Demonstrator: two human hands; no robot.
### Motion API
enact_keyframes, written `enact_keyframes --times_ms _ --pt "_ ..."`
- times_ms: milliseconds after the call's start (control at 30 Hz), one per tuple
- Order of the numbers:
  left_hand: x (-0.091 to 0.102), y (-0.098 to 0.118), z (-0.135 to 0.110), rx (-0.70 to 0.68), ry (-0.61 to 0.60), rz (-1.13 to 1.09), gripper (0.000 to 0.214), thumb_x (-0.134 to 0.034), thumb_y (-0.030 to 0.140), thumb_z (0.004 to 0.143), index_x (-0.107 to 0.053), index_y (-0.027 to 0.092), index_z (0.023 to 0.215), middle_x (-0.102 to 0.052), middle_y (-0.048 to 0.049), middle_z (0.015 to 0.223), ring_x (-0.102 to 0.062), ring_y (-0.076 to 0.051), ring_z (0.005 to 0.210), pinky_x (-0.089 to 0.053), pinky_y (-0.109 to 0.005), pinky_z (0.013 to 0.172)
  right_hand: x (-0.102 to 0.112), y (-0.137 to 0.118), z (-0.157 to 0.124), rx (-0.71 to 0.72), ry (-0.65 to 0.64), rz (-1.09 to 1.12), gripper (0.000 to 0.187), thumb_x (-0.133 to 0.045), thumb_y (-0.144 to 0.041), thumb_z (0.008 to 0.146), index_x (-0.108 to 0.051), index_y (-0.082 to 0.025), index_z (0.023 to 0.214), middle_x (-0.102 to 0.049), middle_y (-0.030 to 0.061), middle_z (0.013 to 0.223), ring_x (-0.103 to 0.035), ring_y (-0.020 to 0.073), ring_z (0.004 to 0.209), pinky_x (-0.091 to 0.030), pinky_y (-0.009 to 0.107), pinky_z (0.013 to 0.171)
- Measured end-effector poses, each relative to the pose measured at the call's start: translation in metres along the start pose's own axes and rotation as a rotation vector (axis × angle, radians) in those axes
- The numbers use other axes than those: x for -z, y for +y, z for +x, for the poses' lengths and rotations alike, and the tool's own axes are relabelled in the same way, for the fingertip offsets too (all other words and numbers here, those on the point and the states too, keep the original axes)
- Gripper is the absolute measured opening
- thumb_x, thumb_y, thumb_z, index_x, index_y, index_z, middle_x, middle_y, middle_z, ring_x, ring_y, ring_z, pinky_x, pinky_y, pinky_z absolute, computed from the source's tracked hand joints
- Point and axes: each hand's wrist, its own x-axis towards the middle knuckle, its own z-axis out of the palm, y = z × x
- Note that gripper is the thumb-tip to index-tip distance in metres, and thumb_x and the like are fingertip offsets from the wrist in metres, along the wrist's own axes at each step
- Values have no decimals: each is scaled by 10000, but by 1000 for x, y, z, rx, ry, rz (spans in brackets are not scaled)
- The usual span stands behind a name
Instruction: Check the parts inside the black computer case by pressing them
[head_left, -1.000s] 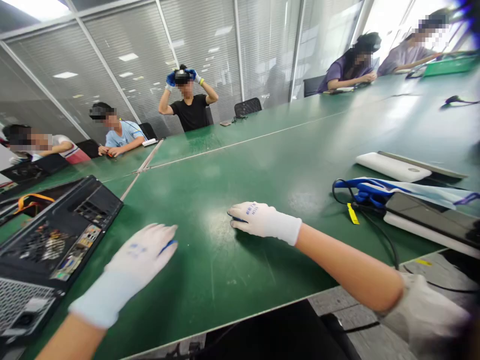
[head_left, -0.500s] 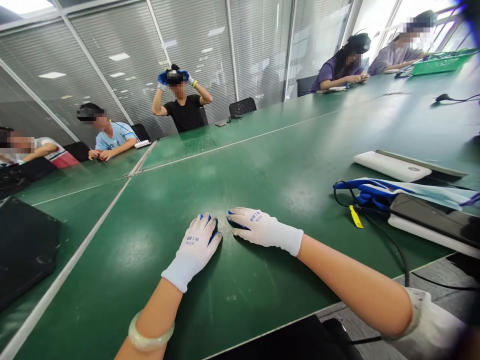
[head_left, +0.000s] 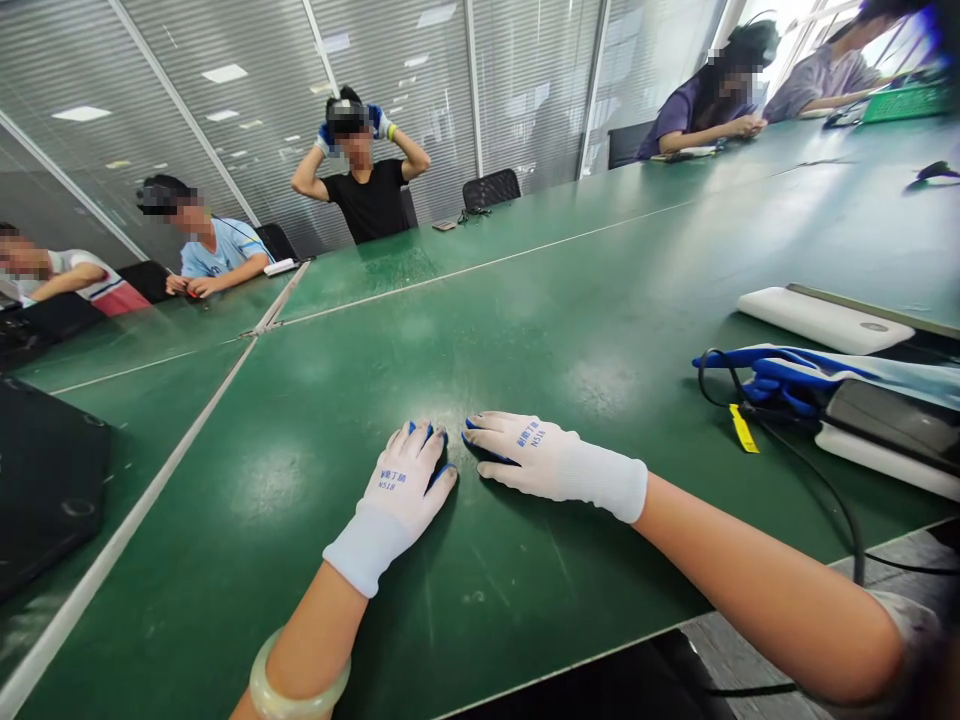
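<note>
My left hand (head_left: 405,485) and my right hand (head_left: 529,455) both lie flat, palm down, on the green table (head_left: 525,330), fingertips almost touching. Each wears a white glove with blue fingertips. Neither hand holds anything. A pale bangle (head_left: 296,685) circles my left wrist.
A black computer case (head_left: 45,480) lies at the left edge. At the right sit a white slab (head_left: 825,320), blue gloves (head_left: 780,380), a black cable with a yellow tag (head_left: 744,428) and a dark device (head_left: 892,420). Several people sit along the far side.
My left hand has come in from the left, away from the black case, and now rests beside my right hand. The view has shifted a little to the right.
</note>
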Motion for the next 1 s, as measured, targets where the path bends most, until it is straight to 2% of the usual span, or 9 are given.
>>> enact_keyframes --times_ms 333,567,800,1000 --pt "4 5 -1 15 -21 0 510 -385 438 1005 -474 136 1406 -463 -188 1487 -372 -361 1418 -320 -550 1156 -6 7 -1 34 23 -10 487 -469 -426 969 -571 -168 1370 -539 144 1435 -492 301 1335 -443 455 1084" --pt "1 3 0 12 -6 -21 496 -385 440 1008 -469 155 1405 -459 -177 1492 -368 -344 1423 -323 -555 1152 -3 4 0 16 -2 -1 495 -474 -396 970 -568 -120 1370 -517 166 1451 -484 307 1340 -408 460 1114" --pt "3 4 0 25 -38 -16 515 -387 435 1007 -471 126 1411 -444 -198 1499 -362 -362 1424 -309 -554 1160 -3 5 0 18 3 35 495 -467 -411 967 -563 -156 1380 -522 154 1449 -468 305 1355 -404 473 1116" --pt "3 3 -1 11 -10 -31 501 -385 444 1008 -473 156 1409 -454 -177 1498 -361 -350 1427 -320 -561 1153 -3 5 0 21 12 46 486 -469 -400 966 -572 -146 1369 -523 161 1446 -474 312 1349 -407 492 1112"
